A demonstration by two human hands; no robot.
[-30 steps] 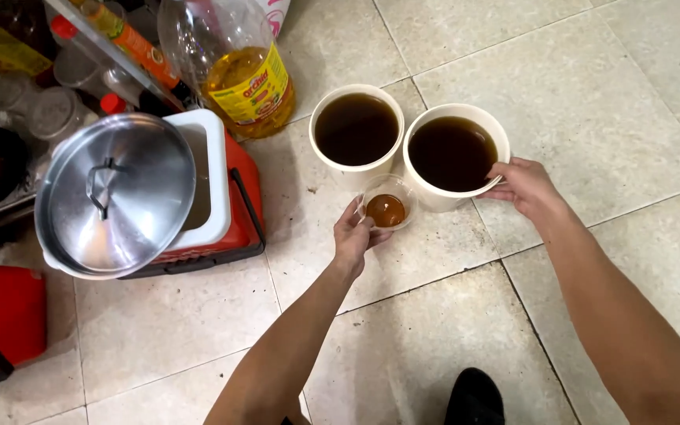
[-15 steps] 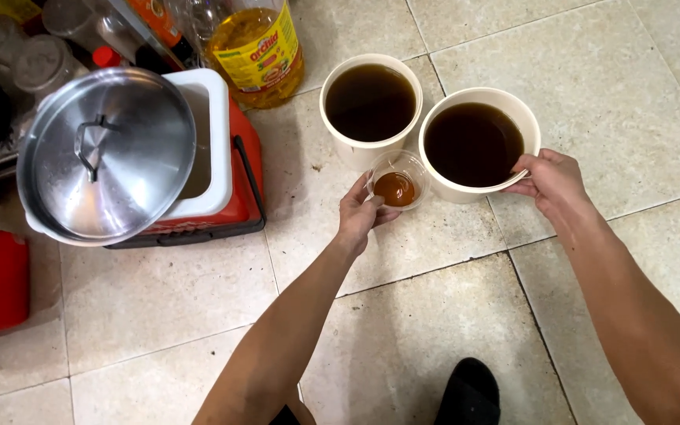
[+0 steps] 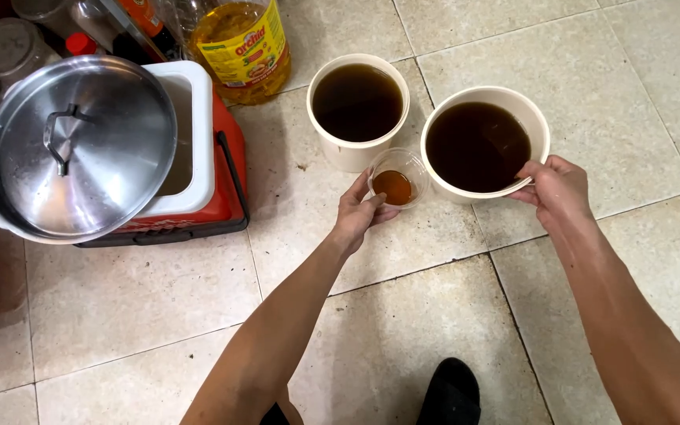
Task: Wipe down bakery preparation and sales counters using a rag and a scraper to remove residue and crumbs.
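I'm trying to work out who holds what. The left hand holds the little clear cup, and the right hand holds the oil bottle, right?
Not quite. In the head view the right hand grips the rim of a white bucket, not the oil bottle. The left hand does hold the little clear cup.

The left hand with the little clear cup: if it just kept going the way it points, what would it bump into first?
The left hand points up and slightly right, holding the small clear cup of amber liquid. Straight on, it would probably meet the nearer cream bucket of dark liquid first, though height above the floor is hard to judge.
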